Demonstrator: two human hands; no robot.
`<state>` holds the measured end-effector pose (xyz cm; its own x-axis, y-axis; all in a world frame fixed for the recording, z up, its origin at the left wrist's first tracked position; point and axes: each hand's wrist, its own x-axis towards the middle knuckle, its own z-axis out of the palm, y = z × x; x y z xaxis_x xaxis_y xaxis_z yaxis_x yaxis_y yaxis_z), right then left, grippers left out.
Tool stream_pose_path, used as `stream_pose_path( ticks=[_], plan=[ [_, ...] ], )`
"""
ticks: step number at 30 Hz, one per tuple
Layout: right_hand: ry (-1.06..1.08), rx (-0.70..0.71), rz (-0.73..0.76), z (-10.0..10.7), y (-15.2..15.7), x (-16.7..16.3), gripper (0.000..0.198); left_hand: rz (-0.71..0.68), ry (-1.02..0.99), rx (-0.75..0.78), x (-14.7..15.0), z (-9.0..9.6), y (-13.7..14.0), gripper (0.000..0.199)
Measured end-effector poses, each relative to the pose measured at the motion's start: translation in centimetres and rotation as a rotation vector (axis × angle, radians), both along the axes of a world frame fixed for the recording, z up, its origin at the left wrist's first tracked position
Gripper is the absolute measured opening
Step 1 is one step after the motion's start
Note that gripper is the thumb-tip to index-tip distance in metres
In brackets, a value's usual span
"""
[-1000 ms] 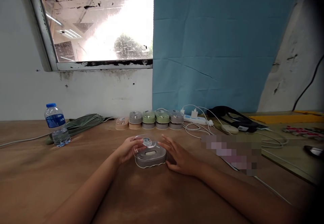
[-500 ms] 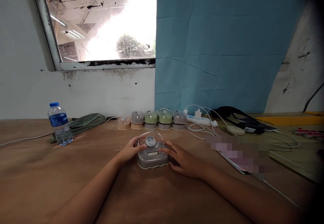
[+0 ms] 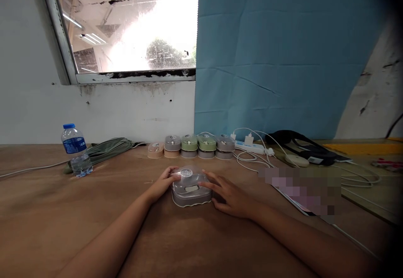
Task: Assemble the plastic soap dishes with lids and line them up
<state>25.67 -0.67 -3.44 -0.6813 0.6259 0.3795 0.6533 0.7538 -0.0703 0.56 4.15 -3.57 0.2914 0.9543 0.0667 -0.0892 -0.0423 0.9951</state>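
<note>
A grey plastic box sits on the wooden table in front of me, under a clear domed lid with a round label on top. Something pale shows in the oval opening at the lid's front. My left hand grips the lid's left side, thumb on top and fingers partly hidden behind. At the right side, my right hand holds the box, its fingers bent over the lid and its thumb near the lower wall.
Behind stand stacked small boxes in green, grey and peach. A water bottle and a green cloth item are at left. To the right lie a power strip, cables, a black strap and a blurred-out flat device.
The clear lid, raised at the back before, has come down level on the grey box. Both hands went down with it. The camera view has shifted slightly.
</note>
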Motion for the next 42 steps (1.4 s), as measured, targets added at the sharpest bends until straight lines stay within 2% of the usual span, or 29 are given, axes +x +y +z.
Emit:
stream_pose_path(
  ticks=[14, 26, 34, 42],
  plan=[
    [0.001, 0.044, 0.056, 0.2, -0.2, 0.3, 0.057, -0.166, 0.095, 0.096, -0.6, -1.1, 0.8, 0.040],
    [0.032, 0.027, 0.074, 0.5, -0.3, 0.2, 0.054, -0.109, 0.121, 0.072, -0.4, -0.7, 0.4, 0.043],
    [0.054, 0.003, 0.088, 0.4, -0.1, 0.4, 0.054, -0.118, 0.167, 0.157, -0.6, -1.5, 0.9, 0.048],
    [0.065, -0.005, 0.090, 0.6, -0.2, 0.3, 0.052, -0.106, 0.236, 0.217, -0.6, -1.1, 0.6, 0.048]
  ],
)
